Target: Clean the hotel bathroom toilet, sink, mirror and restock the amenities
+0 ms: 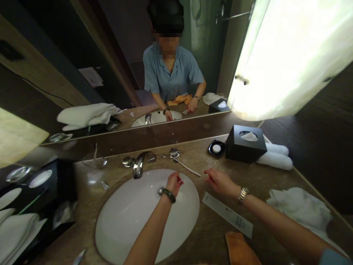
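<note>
My left hand (174, 183), with a dark bangle at the wrist, hangs over the white sink basin (124, 217). Its fingers are loosely bent and slightly apart, and I see nothing in them. To the right of the basin, my right hand (220, 182) wears a metal watch and is over the counter, fingers partly stretched and holding nothing visible. Just left of its fingertips lies a thin white toothbrush (189, 168), its far end by the round tap knob (174, 153). Below the right hand lies a long, flat pale wrapper (228, 215) with print.
The faucet (140, 165) rises behind the basin. Around it are a glass (95, 162), a soap dish (217, 148), a black tissue box (245, 143) and rolled towels (275, 158). A crumpled white cloth (300, 209) and an orange-brown piece (241, 250) lie right; a black tray (63, 184) stands left.
</note>
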Tool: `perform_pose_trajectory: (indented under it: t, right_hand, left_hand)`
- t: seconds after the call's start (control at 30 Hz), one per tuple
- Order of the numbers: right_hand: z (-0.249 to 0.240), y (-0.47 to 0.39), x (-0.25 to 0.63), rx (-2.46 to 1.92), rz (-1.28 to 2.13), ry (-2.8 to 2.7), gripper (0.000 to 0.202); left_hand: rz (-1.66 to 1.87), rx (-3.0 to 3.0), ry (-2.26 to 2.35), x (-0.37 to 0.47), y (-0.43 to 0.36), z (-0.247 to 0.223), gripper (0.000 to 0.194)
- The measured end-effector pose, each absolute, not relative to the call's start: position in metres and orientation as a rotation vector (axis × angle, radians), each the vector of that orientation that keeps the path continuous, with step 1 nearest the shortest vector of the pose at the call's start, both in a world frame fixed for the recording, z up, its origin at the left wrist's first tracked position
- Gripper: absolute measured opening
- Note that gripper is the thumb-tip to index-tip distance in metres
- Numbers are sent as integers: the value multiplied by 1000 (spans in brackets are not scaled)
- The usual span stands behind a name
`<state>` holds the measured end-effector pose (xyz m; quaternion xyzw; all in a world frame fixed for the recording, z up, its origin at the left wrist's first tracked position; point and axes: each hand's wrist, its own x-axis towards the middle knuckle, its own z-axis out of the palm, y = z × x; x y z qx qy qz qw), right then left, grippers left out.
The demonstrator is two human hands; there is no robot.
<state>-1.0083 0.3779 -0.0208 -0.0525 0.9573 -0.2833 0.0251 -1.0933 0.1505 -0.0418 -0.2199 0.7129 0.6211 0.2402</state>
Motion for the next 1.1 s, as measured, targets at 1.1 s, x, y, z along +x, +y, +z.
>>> perform_pose_trajectory:
  t: [1.1]
  right_hand:
    - [-34, 299, -1041, -570, -220, 2943, 36]
  left_hand:
    - [408, 1239, 2416, -944, 143, -38, 22]
